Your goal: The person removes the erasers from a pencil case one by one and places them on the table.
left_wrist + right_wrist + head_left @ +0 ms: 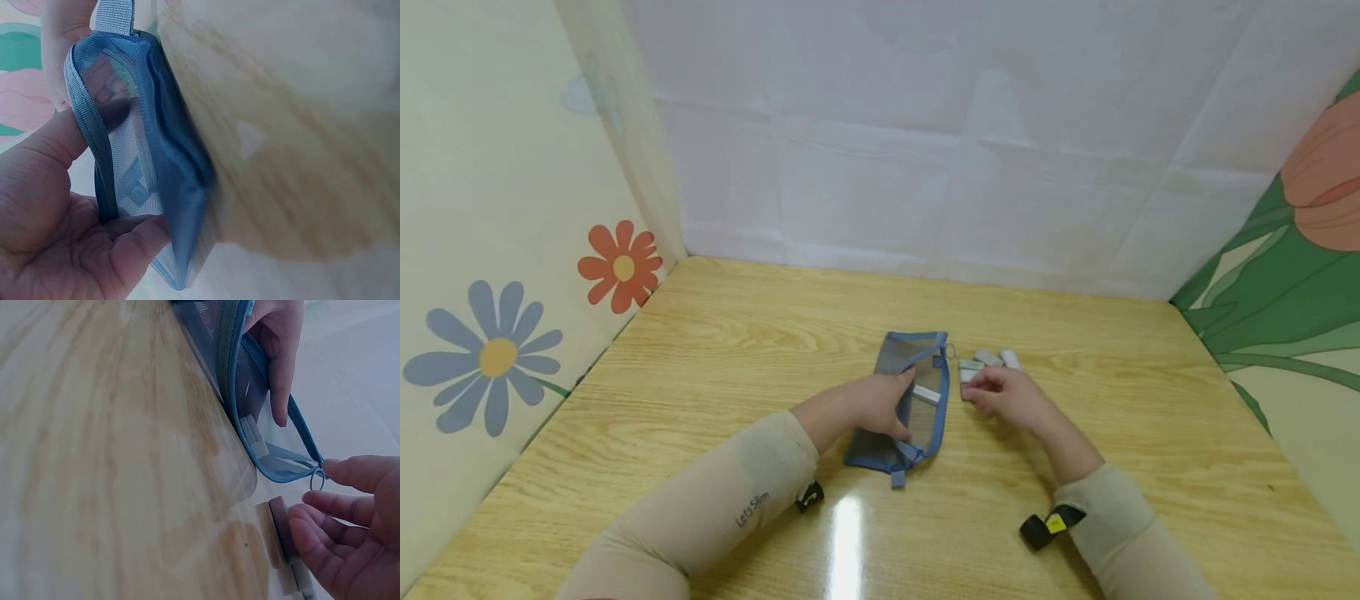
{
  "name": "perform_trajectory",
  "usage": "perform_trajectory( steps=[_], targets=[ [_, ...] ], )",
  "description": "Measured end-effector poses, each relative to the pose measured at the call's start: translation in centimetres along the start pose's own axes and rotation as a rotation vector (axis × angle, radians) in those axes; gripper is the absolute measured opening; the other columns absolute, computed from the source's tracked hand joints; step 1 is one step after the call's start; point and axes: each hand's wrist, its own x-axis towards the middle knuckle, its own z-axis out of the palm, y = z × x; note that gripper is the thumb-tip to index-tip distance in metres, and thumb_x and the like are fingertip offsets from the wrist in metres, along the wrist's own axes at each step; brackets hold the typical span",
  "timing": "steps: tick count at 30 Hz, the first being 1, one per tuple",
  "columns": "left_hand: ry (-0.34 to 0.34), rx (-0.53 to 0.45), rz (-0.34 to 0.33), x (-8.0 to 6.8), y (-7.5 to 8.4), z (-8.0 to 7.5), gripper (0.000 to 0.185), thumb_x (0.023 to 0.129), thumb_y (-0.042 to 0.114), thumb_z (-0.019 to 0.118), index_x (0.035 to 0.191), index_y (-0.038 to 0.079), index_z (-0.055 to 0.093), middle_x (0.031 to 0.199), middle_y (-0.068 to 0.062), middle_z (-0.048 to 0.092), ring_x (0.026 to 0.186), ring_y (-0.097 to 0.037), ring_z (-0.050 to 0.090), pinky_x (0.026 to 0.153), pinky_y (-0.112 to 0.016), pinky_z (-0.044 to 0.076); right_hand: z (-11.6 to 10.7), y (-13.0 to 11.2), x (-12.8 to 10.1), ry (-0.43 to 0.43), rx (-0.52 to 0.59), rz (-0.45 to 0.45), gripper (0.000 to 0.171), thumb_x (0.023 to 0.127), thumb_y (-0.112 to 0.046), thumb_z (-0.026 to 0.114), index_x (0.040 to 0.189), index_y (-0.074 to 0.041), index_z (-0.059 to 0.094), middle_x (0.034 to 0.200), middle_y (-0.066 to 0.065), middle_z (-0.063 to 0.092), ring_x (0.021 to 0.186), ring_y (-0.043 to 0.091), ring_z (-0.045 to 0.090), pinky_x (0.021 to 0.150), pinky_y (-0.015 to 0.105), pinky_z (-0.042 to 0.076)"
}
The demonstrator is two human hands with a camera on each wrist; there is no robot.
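Observation:
A blue-edged mesh zip pouch (887, 358) lies on the table with its mouth spread. My left hand (876, 404) reaches into the mouth, thumb and fingers apart against its sides. Inside the pouch sits one small white block (927, 394), like an eraser. To the right, my right hand (1011, 400) is at a cluster of similar small blocks (970, 365). In the right wrist view, its fingertips (300, 534) are at a dark-sided block (282, 528), thumb and forefinger apart. A metal ring (317, 479) hangs from the pouch corner near the thumb.
The wood-grain table (737, 333) reaches back to a white cloth (880, 167). Flower-patterned panels (497, 358) stand at both sides. More small blocks (1009, 358) lie just beyond my right hand.

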Motion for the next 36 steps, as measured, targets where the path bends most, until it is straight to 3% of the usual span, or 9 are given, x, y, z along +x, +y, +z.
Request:
perform_trajectory(
  steps=[20,36],
  targets=[
    [0.008,0.011,0.004,-0.3,0.2,-0.2,0.104,0.074,0.042,0.073,0.146,0.002,0.01,0.143,-0.017,0.033,0.13,-0.026,0.034,0.106,-0.033,0.028,0.1,0.1,-0.1,-0.025,0.036,0.025,0.022,0.087,-0.016,0.062,0.1,0.001,0.062,0.09,0.015,0.063,0.073,0.021,0.058,0.065,0.034,0.053],
    [0.01,0.0,-0.001,-0.4,0.4,-0.3,0.104,0.073,0.041,0.074,0.146,0.001,0.011,0.142,-0.019,0.035,0.128,-0.027,0.037,0.106,-0.033,0.029,2.0,-0.4,0.4,-0.039,-0.049,-0.154,0.014,0.086,-0.01,0.063,0.097,-0.002,0.064,0.082,0.008,0.065,0.067,0.019,0.059,0.057,0.029,0.052]
  ],
)
